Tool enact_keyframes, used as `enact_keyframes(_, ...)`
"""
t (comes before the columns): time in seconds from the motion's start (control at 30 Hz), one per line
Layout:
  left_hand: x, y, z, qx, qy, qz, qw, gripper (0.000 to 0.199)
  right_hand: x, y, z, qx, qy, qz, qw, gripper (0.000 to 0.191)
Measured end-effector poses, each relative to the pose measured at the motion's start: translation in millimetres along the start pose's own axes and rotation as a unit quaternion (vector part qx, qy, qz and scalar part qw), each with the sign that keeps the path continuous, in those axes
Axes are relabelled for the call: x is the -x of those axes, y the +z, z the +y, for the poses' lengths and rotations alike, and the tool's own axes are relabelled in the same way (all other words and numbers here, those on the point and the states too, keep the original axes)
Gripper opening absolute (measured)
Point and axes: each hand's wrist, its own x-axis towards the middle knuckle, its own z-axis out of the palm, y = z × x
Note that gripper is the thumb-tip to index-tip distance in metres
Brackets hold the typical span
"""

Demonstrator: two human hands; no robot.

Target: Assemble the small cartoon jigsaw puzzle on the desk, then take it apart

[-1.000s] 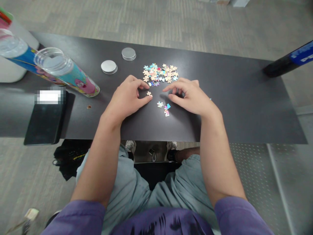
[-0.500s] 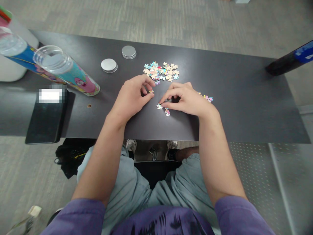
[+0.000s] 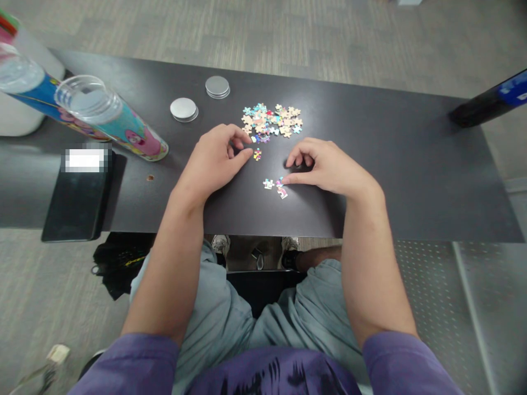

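My left hand [image 3: 220,156] rests over the table with thumb and fingers apart, holding nothing. Just off its thumb tip lies a small red-and-yellow jigsaw piece [image 3: 257,154]. My right hand [image 3: 319,164] has its fingers loosely curled and its thumb stretched out apart from them. That thumb tip is at the upper end of a pair of pink-and-white jigsaw pieces [image 3: 282,192], which seem to be touching or joined. To their left is a pale jigsaw piece [image 3: 268,184]. Beyond both hands spreads a pile of jigsaw pieces [image 3: 272,119], many showing tan backs.
Two stacks of round metal lids [image 3: 184,109] [image 3: 217,86] stand at the back left. A clear-topped tube [image 3: 135,134] with a pink cartoon figure is beside another tube [image 3: 45,96]. A black device [image 3: 78,197] lies front left; a dark cylinder [image 3: 477,112] stands far right.
The red-and-yellow piece has left my left hand's fingers and lies on the table. My right hand has let go of the pale piece and shifted right, covering the pieces formerly visible beyond its wrist.
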Motion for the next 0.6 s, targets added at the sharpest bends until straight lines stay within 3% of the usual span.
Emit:
enact_keyframes(0.13,-1,1.3,-2,-0.024,-0.001,0.008,1.000,0.016,-3,11,-10,0.019,-0.028,-0.016,0.999,0.043)
enact_keyframes(0.27,-1,2.6,-2,-0.028,-0.003,0.009,1.000,0.014,-9,23,-25,0.075,-0.033,-0.008,0.997,0.052)
enact_keyframes(0.37,-1,2.7,-2,-0.029,0.000,0.006,1.000,0.020,-9,24,-31,0.101,-0.036,-0.011,0.994,0.049)
enact_keyframes(0.47,0,3.1,-4,-0.029,0.001,0.001,1.000,0.037,1,9,-26,0.109,-0.011,-0.012,0.994,0.038)
enact_keyframes(0.6,2,5.2,-6,-0.065,0.010,-0.007,0.998,0.046,33,-25,4,0.132,0.054,0.025,0.989,0.029)
